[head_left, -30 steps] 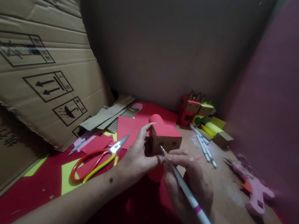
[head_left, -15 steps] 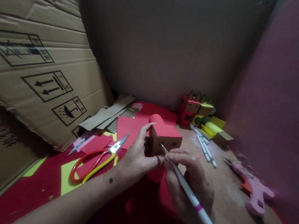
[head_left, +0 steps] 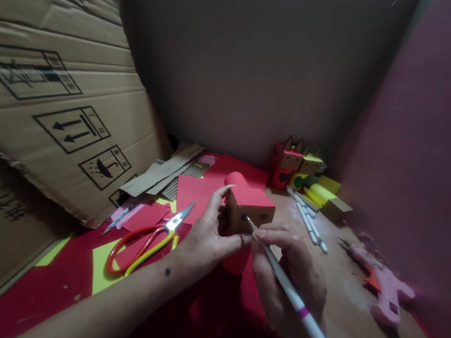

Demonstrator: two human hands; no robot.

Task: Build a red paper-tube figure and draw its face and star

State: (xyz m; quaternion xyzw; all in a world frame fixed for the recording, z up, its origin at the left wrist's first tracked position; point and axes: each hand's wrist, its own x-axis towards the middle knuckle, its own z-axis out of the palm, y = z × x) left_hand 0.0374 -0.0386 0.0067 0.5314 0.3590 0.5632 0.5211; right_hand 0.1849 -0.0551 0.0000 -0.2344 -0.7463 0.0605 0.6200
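- small box [head_left: 252, 198]: squared cardboard, flat matte red paper on top, bare brown front with dark oval spots; at centre, in the left hand, with a rounded red form below it.
- left hand [head_left: 205, 240]: fingers and thumb curled around the small box, open only as wide as the box, gripping its side and lower front.
- right hand [head_left: 295, 271]: fingertips pinched closed on the white pen, near its tip.
- white pen [head_left: 294, 298]: slim, smooth barrel with a magenta band, slanted, its tip at one dark spot.
- scissors [head_left: 179, 219]: pointed metal blades, looped handles in glossy red and yellow; left of the left hand, on paper scraps.
- red paper [head_left: 194, 192]: flat sheets, behind the left hand.
- cardboard strips [head_left: 172, 169]: grey-brown, some ribbed, piled loosely.
- two figures [head_left: 290, 162]: upright, one red, one yellow, brown fronts, pointed ears; at the back.
- loose pens [head_left: 306, 223]: slender, white, lying on the brown board [head_left: 353, 303].
- glue gun [head_left: 390, 292]: pink, orange trigger, at right.
- large carton [head_left: 51, 78]: creased cardboard, black printed symbols.
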